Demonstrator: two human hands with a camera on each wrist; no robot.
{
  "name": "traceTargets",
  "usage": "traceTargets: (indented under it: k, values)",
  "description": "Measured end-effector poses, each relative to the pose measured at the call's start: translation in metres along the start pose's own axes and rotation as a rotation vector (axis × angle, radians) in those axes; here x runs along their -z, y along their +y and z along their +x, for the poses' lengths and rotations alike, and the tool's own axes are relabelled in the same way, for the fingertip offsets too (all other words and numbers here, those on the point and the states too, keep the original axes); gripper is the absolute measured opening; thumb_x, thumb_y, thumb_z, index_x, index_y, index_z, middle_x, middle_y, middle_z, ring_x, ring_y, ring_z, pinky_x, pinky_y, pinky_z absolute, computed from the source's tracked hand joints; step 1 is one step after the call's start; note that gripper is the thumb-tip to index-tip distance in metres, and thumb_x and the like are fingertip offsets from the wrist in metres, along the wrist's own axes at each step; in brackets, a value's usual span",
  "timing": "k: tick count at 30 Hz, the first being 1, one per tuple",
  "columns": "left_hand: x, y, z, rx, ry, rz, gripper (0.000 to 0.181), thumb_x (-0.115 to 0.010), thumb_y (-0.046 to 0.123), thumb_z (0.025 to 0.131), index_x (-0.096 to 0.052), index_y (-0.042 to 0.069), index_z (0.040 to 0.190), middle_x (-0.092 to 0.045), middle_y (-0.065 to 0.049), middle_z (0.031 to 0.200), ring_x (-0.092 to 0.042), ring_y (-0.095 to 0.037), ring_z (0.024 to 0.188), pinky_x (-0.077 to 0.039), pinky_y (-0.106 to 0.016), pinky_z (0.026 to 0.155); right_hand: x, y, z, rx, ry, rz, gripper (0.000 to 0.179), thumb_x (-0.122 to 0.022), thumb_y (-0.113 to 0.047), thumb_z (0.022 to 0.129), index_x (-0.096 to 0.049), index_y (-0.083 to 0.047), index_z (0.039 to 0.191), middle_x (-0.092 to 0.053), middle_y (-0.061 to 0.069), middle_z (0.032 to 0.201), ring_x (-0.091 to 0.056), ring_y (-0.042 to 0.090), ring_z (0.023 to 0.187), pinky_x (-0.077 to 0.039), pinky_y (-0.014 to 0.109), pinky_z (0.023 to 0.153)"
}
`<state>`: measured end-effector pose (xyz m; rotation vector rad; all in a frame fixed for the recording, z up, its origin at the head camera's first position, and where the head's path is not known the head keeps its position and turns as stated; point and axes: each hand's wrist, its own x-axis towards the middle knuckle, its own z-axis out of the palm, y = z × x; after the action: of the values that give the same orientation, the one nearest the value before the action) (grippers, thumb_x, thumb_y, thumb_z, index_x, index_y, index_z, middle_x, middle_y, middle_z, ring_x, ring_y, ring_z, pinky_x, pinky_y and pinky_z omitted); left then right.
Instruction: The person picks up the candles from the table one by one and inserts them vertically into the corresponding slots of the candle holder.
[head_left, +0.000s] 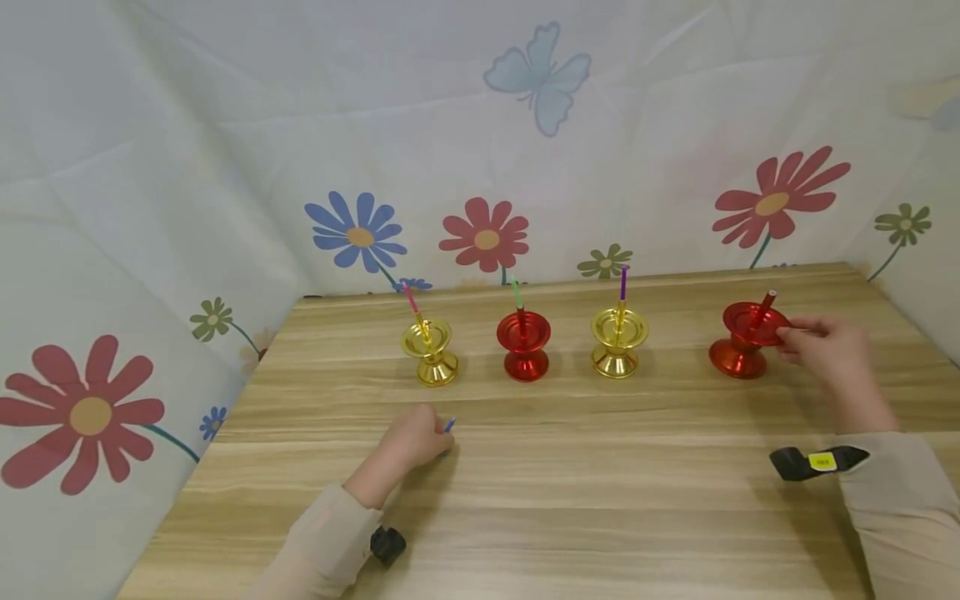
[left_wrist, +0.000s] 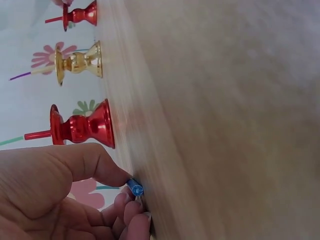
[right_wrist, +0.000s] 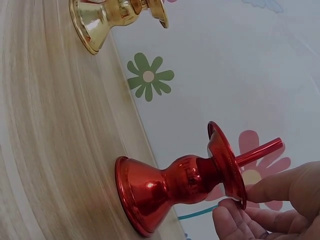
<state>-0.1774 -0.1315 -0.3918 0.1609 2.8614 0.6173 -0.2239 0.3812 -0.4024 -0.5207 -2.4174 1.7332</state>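
My left hand [head_left: 412, 437] is low over the wooden table, pinching a thin blue candle [left_wrist: 135, 187] between thumb and fingers; most of the candle is hidden in the hand. At the right, my right hand [head_left: 828, 354] grips the dish rim of a red metal candle holder [head_left: 742, 354], thumb on one side and fingers on the other. This holder's upright tube [right_wrist: 261, 152] has no candle in it. To its left stand a gold holder [head_left: 615, 362] with a purple candle [head_left: 623, 283], a red holder [head_left: 527, 364] with a green candle [head_left: 517, 292], and a gold holder [head_left: 437, 369] with a pink candle [head_left: 412, 298].
The holders form a row towards the back of the wooden table [head_left: 600, 500]. Behind and beside it hangs a white cloth [head_left: 375, 108] printed with flowers and a butterfly. A black camera sits on each sleeve.
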Motion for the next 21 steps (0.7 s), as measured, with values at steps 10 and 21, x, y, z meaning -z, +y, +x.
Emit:
traceTargets:
  k: [10,21]
  values:
    - [0.001,0.002,-0.001,-0.021,-0.010,0.007,0.044,-0.057,0.009,0.078,-0.029,0.017,0.046,-0.021,0.009,0.044,-0.021,-0.006,0.042,-0.019,-0.018,0.041,-0.001,-0.005,-0.005,0.012,-0.016,0.016,0.022,-0.054,-0.021,0.096,-0.056,-0.007,0.113,-0.052,-0.020,0.074,-0.062,-0.003,0.064,-0.055,0.015,0.064]
    - [0.001,0.007,-0.002,-0.093,0.082,0.030,0.040,-0.060,0.011,0.075,-0.031,0.017,0.047,-0.027,0.007,0.048,-0.027,-0.009,0.044,-0.022,-0.021,0.041,-0.004,0.015,0.014,0.013,-0.008,0.055,0.014,-0.059,-0.023,0.094,-0.057,-0.014,0.105,-0.056,-0.017,0.077,-0.064,-0.002,0.063,-0.056,0.017,0.062]
